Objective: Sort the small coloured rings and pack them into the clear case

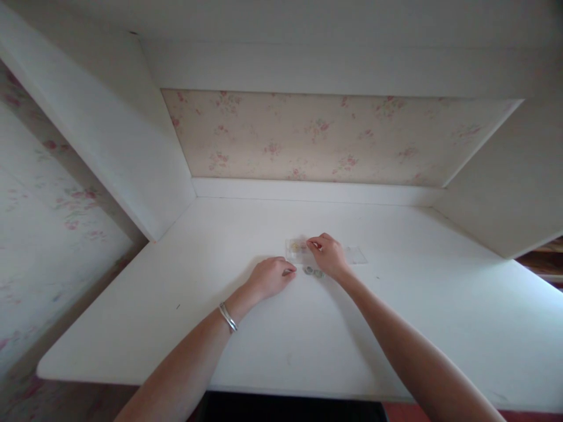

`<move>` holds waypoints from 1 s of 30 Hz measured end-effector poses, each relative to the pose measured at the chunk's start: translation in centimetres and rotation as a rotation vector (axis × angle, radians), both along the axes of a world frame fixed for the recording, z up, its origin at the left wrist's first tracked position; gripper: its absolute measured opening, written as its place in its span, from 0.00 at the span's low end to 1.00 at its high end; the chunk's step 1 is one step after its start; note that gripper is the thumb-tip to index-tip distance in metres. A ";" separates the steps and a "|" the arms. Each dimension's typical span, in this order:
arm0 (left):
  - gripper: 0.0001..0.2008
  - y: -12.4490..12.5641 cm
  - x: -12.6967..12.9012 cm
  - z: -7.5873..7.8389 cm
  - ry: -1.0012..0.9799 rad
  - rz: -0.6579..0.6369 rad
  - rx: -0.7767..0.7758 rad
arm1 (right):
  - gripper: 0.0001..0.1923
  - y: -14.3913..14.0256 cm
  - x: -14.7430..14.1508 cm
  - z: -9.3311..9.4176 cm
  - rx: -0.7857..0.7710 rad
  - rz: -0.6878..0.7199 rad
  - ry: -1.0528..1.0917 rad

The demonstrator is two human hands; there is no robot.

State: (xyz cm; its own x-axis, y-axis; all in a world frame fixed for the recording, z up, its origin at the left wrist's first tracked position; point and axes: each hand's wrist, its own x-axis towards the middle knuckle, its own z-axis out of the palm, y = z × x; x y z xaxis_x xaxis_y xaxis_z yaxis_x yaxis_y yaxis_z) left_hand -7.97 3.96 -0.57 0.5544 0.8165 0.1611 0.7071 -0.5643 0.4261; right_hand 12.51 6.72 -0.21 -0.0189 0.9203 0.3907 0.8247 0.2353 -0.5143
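White desk, bare near the body. Silver bracelet on left wrist. Left hand palm down, fingers curled, pinching something small at fingertips; too small to tell what. Just right of it, two small grey coins loose on desk, touching right hand's heel. Right hand fingers bent, pinching near end of clear plastic bag lying flat beyond. Something yellowish inside bag, unclear. Looks midway: some pieces in, coins outside. Floral wallpaper far behind.
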 end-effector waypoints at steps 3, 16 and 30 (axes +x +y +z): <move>0.13 0.1 -0.1 -0.1 0.006 -0.018 0.007 | 0.12 0.3 -0.1 -0.4 -0.017 -0.015 -0.009; 0.13 -0.3 0.6 -0.1 0.091 0.015 -0.033 | 0.17 -3.9 2.2 -0.8 0.053 -0.092 0.264; 0.12 6.2 6.0 2.7 0.053 0.086 -0.009 | 0.16 -5.2 1.5 0.0 -0.101 -0.058 0.264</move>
State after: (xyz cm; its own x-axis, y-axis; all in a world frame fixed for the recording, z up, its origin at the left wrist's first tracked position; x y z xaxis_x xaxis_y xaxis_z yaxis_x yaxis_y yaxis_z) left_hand -2.00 10.17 2.17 0.4894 0.8629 0.1258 0.7746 -0.4965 0.3917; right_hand 14.05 1.50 -0.23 0.1247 0.9514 0.2817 0.6697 0.1288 -0.7314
